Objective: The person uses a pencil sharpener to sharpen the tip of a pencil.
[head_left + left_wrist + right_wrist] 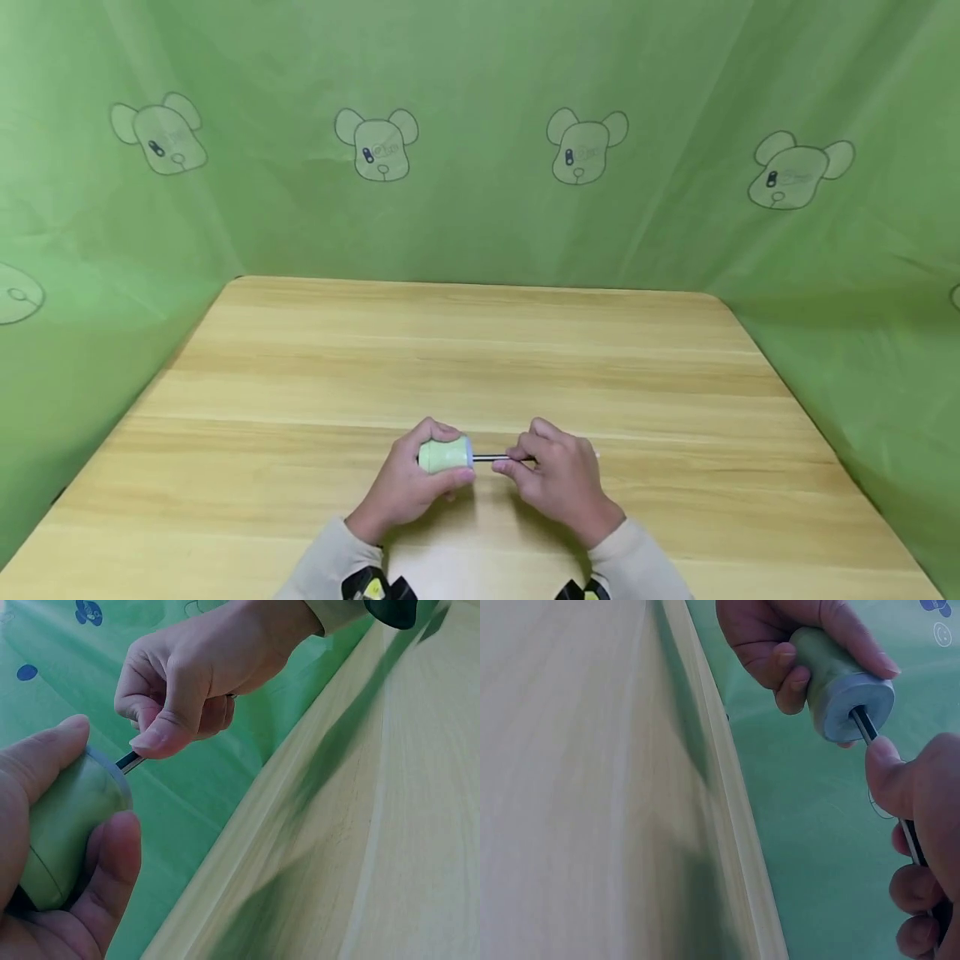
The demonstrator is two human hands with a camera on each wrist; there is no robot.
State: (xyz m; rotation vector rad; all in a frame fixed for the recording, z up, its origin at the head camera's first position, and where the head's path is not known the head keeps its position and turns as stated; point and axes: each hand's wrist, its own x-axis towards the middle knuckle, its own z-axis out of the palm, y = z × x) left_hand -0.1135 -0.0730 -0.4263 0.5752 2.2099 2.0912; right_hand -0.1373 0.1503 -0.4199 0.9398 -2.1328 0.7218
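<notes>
My left hand [405,482] holds a small light-green pencil sharpener [444,455], a rounded cylinder with a pale blue end face. Its fingers and thumb wrap around the body, which lies on its side above the table. A dark pencil [490,457] with a silvery stripe runs from the hole in that face, seen best in the right wrist view, where the sharpener [847,694] faces the camera. My right hand [562,479] pinches the pencil a short way from the hole, fingers curled along its shaft. The pencil's tip is hidden inside the sharpener.
A light wood-grain table [480,358] lies under both hands. Behind it and along both sides hangs a green sheet [480,225] printed with bear-like heads. Dark devices with yellow marks [373,588] sit at the wrists.
</notes>
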